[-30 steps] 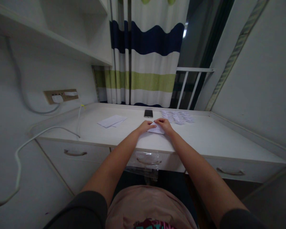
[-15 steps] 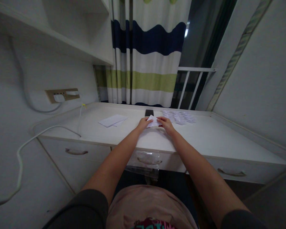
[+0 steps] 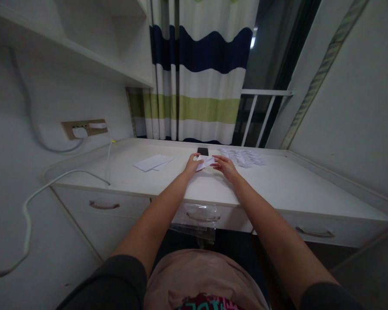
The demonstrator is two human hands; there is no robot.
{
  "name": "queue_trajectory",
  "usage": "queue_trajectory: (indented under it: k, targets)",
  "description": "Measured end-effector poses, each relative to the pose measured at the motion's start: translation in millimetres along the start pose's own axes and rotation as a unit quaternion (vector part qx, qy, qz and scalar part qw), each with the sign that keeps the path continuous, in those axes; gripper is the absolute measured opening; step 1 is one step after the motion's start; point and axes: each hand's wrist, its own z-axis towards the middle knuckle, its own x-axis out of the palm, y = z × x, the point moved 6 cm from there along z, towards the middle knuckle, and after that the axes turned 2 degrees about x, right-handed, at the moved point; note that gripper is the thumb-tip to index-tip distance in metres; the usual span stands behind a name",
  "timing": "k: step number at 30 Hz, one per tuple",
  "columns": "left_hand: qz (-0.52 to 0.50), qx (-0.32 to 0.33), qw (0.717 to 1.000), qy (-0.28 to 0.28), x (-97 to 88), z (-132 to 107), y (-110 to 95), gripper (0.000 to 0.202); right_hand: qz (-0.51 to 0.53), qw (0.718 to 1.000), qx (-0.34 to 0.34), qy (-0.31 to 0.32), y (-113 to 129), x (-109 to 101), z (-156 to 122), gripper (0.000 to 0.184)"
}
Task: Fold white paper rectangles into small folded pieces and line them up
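Observation:
Both my hands hold a small folded white paper [image 3: 205,162] just above the white desk [image 3: 278,185]. My left hand [image 3: 191,165] pinches its left end, fingers closed on it. My right hand [image 3: 223,164] grips the right end with fingers curled. A black phone [image 3: 202,151] lies flat right behind the paper. A pile of several small folded white papers [image 3: 242,157] lies to the right of my right hand. Flat white sheets [image 3: 152,162] lie to the left of my left hand.
A striped curtain [image 3: 200,73] hangs behind the desk, with a white railing [image 3: 261,103] beside it. A wall socket strip [image 3: 84,128] and a white cable [image 3: 51,183] are at the left. Shelves [image 3: 84,51] overhang the left side. Drawers with handles [image 3: 103,206] run under the desk front.
The paper was pressed flat on the desk under both hands; now my hands have lifted it and moved it further from me, toward the phone.

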Motion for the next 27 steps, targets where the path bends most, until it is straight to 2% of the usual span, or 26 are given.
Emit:
queue_trajectory:
  k: [7,14,27]
  targets:
    - [-0.024,-0.008,1.000,0.010,-1.1,-1.4,0.8,0.039,0.016,0.999,-0.009,0.031,-0.8,1.9,-1.2,0.028]
    - [-0.054,-0.016,0.998,0.029,0.2,-0.4,1.4,0.013,-0.001,0.999,-0.014,0.040,-0.6,2.1,-1.5,0.031]
    - [-0.113,-0.035,0.992,0.034,-0.9,6.5,7.8,0.009,-0.003,0.999,0.005,0.034,1.5,4.5,-3.6,0.035]
